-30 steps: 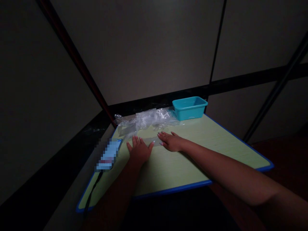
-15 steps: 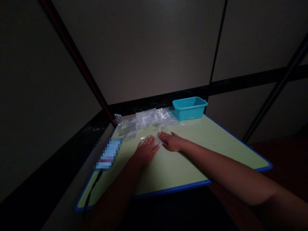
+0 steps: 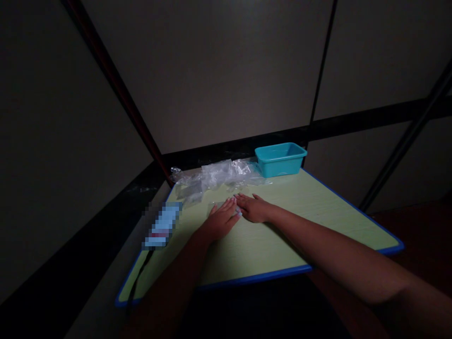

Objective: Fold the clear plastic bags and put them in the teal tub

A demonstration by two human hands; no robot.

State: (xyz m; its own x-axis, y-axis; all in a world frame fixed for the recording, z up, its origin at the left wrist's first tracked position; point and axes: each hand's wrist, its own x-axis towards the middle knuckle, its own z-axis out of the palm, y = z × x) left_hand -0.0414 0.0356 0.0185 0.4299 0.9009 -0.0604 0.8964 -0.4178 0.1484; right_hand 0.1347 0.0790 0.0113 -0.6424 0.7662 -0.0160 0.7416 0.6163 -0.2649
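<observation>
My left hand (image 3: 222, 220) lies flat with fingers stretched out, palm down over a small clear plastic bag (image 3: 212, 206) on the table. Beside it, my right hand (image 3: 252, 208) rests flat too, fingers extended, its fingertips against those of the left hand. Only the left end of the bag shows; the rest is hidden under the hands. Behind the hands a pile of crumpled clear plastic bags (image 3: 219, 175) lies along the back of the table.
A turquoise plastic basin (image 3: 280, 165) stands at the table's back right corner. On the left edge lies a blurred-out blue-white card (image 3: 163, 226) with a black strap (image 3: 139, 275). The pale green table (image 3: 282, 245) has a blue rim, and wall panels rise behind it.
My left hand has slid right along the plastic bag to meet the right hand, uncovering more of the bag's left end. The view has shifted slightly.
</observation>
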